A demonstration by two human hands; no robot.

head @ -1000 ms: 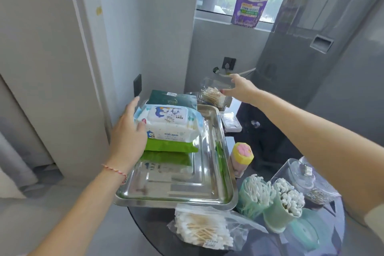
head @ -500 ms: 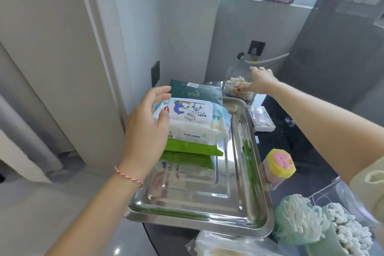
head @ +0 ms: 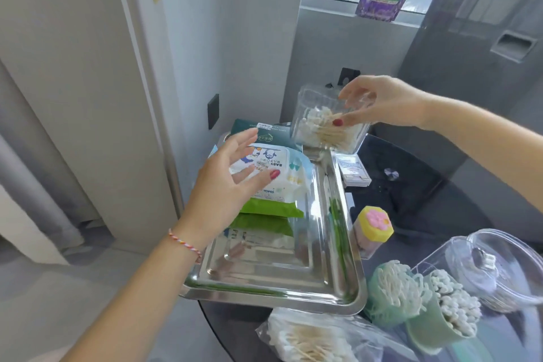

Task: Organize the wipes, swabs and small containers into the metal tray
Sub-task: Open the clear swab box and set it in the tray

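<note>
Clear plastic swab box (head: 324, 123) was held by my right hand (head: 379, 103) above the metal tray (head: 293, 285)'s far right corner.
I noted my left hand (head: 226, 185) spread wide, fingers straight, over the baby wipes pack (head: 282, 173), which lay stacked on green packs (head: 270, 216) at the tray's far left.
</note>
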